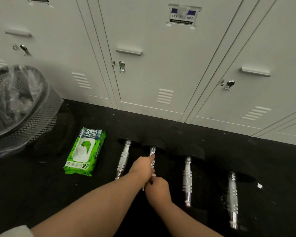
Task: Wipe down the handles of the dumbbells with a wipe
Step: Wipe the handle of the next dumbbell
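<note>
Several dumbbells with chrome handles and black ends lie side by side on the black floor. My left hand (141, 166) grips the upper part of the second dumbbell's handle (152, 152). Just below it my right hand (158, 189) is curled round the lower part of the same handle. A small bit of white wipe (153, 175) shows between the two hands, at my right fingers. Untouched are the first handle (124, 158) to the left and two more handles (187, 178) (232, 197) to the right.
A green pack of wipes (85, 152) lies flat on the floor left of the dumbbells, lid closed. A black mesh bin (41, 115) with a clear liner stands at the far left. White lockers (152, 65) line the back edge of the floor.
</note>
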Motion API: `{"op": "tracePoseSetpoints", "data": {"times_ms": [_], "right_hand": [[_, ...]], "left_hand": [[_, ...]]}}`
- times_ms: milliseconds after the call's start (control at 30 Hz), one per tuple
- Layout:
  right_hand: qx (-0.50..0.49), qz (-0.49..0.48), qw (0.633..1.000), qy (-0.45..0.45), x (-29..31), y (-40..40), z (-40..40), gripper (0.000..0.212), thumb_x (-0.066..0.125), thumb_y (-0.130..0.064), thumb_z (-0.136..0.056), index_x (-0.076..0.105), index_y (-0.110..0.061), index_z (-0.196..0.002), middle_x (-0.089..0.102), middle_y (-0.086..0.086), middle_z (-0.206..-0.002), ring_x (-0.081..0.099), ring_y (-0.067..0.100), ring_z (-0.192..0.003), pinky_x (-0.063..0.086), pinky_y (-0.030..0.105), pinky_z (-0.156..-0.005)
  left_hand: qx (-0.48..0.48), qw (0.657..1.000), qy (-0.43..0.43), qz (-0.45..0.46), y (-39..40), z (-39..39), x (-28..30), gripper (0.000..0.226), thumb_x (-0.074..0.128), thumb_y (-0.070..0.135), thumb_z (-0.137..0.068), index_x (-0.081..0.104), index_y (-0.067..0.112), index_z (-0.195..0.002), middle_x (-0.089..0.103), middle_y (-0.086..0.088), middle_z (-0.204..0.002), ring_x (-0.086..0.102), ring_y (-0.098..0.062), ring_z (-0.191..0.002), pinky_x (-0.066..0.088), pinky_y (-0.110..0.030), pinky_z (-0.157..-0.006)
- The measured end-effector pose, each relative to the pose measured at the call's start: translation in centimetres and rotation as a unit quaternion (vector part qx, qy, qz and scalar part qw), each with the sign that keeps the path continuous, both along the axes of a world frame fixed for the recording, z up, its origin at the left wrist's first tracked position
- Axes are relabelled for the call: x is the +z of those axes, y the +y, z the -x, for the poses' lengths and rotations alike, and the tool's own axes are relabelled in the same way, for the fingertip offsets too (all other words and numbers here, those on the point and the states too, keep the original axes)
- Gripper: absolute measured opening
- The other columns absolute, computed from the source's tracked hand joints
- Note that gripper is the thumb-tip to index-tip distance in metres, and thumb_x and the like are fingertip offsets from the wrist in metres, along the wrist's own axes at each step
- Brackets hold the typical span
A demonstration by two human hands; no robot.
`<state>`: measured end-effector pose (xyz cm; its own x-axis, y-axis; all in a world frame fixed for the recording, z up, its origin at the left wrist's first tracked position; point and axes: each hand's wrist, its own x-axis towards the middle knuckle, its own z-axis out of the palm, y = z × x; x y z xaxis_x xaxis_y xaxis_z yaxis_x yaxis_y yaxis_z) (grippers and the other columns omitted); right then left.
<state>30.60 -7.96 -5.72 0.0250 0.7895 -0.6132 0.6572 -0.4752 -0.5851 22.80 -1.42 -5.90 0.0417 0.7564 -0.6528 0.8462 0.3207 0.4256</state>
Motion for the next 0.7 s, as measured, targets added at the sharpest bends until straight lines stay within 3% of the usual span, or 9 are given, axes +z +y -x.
{"op": "tracePoseSetpoints", "data": {"times_ms": [100,200,300,400,500,600,700], "right_hand": [[0.048,0.009,0.997,-0.065,-0.4,0.2,0.2,0.021,0.047,-0.014,-0.087,0.067,-0.013,-0.093,0.069,0.006,-0.09,0.066,0.023,-0.084,0.041,0.024,-0.059],[0.03,0.015,0.996,-0.079,-0.8,0.6,0.1,0.018,0.049,-0.019,-0.087,0.067,-0.02,-0.082,0.069,0.003,-0.084,0.065,0.021,-0.078,0.035,0.022,-0.048],[-0.08,0.019,0.996,-0.035,-1.0,0.4,0.1,0.018,0.052,-0.024,-0.085,0.06,-0.023,-0.069,0.068,0.0,-0.077,0.063,0.017,-0.073,0.035,0.019,-0.047],[-0.156,0.053,0.986,0.006,-1.5,0.8,-0.7,0.015,0.055,-0.015,-0.086,0.07,-0.013,-0.086,0.07,0.008,-0.088,0.064,0.021,-0.082,0.045,0.024,-0.06],[-0.109,0.111,0.987,0.05,-1.9,1.8,-1.7,0.02,0.054,-0.005,-0.083,0.073,-0.007,-0.088,0.071,0.01,-0.087,0.067,0.026,-0.089,0.055,0.036,-0.079],[-0.03,0.083,0.996,0.014,-1.1,1.8,-1.5,0.022,0.053,-0.011,-0.085,0.071,-0.006,-0.074,0.067,0.006,-0.072,0.065,0.022,-0.076,0.051,0.032,-0.071],[-0.047,0.097,0.993,0.05,-0.9,1.4,-1.1,0.025,0.049,-0.013,-0.09,0.069,0.002,-0.086,0.07,0.017,-0.082,0.062,0.025,-0.071,0.048,0.034,-0.065]], "left_hand": [[-0.076,0.995,0.059,-0.002,0.5,-0.3,-0.2,0.063,0.053,0.017,-0.092,0.028,0.035,-0.147,0.061,-0.009,-0.12,0.061,-0.023,-0.106,0.052,-0.032,-0.088],[-0.115,0.989,0.088,-0.014,0.7,-0.5,-0.3,0.062,0.05,0.014,-0.092,0.028,0.031,-0.148,0.062,-0.009,-0.111,0.061,-0.022,-0.093,0.05,-0.032,-0.076],[-0.125,0.987,0.096,-0.01,0.7,-0.5,-0.3,0.063,0.05,0.014,-0.093,0.025,0.03,-0.148,0.061,-0.01,-0.113,0.062,-0.024,-0.1,0.052,-0.034,-0.079],[-0.133,0.986,0.103,-0.016,0.7,-0.4,-0.4,0.063,0.05,0.013,-0.093,0.024,0.028,-0.149,0.06,-0.011,-0.115,0.062,-0.026,-0.102,0.053,-0.036,-0.083],[-0.142,0.985,0.101,-0.011,0.8,-0.5,-0.5,0.065,0.051,0.012,-0.093,0.022,0.026,-0.15,0.06,-0.014,-0.115,0.062,-0.028,-0.103,0.054,-0.039,-0.084],[-0.146,0.984,0.101,-0.005,1.0,-0.3,-0.6,0.065,0.05,0.012,-0.093,0.022,0.025,-0.15,0.061,-0.015,-0.114,0.062,-0.029,-0.103,0.054,-0.04,-0.086],[-0.149,0.984,0.101,0.005,1.1,-0.2,-0.6,0.065,0.049,0.009,-0.093,0.022,0.024,-0.15,0.061,-0.015,-0.116,0.061,-0.03,-0.106,0.053,-0.041,-0.09]]}}
